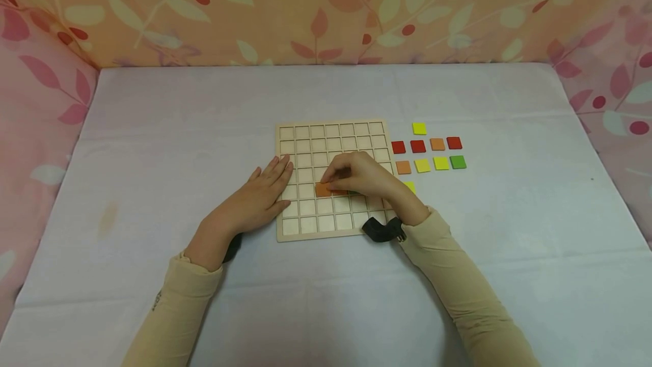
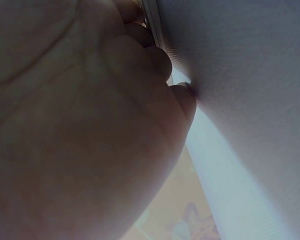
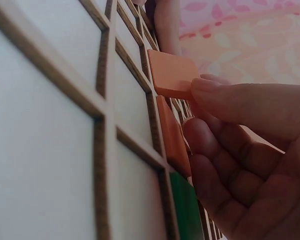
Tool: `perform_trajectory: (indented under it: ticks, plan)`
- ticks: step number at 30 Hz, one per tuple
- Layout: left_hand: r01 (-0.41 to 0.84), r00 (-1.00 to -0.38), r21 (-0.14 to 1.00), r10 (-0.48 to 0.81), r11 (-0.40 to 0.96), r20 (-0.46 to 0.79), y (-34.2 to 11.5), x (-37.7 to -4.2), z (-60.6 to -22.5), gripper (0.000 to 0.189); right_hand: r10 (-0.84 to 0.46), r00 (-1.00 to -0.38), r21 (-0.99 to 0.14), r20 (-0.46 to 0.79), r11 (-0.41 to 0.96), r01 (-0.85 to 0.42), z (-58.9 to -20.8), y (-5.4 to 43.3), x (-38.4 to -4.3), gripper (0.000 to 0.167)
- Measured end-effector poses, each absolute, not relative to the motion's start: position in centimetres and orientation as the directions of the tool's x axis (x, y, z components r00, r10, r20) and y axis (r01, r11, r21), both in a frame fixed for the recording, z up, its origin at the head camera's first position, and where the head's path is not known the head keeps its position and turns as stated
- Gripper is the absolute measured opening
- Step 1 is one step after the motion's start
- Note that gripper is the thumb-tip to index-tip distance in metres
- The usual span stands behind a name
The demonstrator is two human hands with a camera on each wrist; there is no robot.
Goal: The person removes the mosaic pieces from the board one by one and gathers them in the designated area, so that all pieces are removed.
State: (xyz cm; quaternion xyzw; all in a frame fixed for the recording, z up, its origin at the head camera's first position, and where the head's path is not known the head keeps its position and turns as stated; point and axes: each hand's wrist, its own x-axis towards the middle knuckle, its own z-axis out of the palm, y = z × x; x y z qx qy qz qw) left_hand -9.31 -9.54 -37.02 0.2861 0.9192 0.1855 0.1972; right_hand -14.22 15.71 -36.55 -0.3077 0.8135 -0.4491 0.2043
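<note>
My right hand (image 1: 364, 176) pinches an orange tile (image 3: 172, 72) between thumb and fingers over the wooden grid board (image 1: 305, 237). In the right wrist view the tile stands tilted, its lower edge right at the grid. Beside it, a second orange tile (image 3: 172, 135) and a green tile (image 3: 186, 207) lie in neighbouring cells; the hand covers most of both in the head view. My left hand (image 1: 257, 196) rests flat with straight fingers on the board's left edge. Its palm fills much of the left wrist view (image 2: 90, 120).
Right of the board lie loose tiles in rough rows: red (image 1: 417, 146), orange (image 1: 437, 144), yellow (image 1: 441, 163) and green (image 1: 458, 162). Another yellow tile (image 1: 410, 187) is partly behind the right wrist. A white cloth (image 1: 178, 112) covers the table, with patterned fabric (image 1: 285, 10) behind.
</note>
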Motion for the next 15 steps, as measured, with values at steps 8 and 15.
perform_trajectory:
  ticks: [8,15]
  plan:
    - [0.448,-0.757,0.458,0.598,0.768,-0.263,-9.59,-9.27,-36.96,0.069,-0.664,-0.747,-0.872,-0.044,0.391,-0.296,-36.55,16.00,-14.28,0.008]
    - [0.452,-0.756,0.453,0.600,0.768,-0.262,-9.60,-9.31,-37.13,0.070,-0.645,-0.761,-0.886,-0.067,0.390,-0.253,-36.61,16.18,-14.34,0.008]
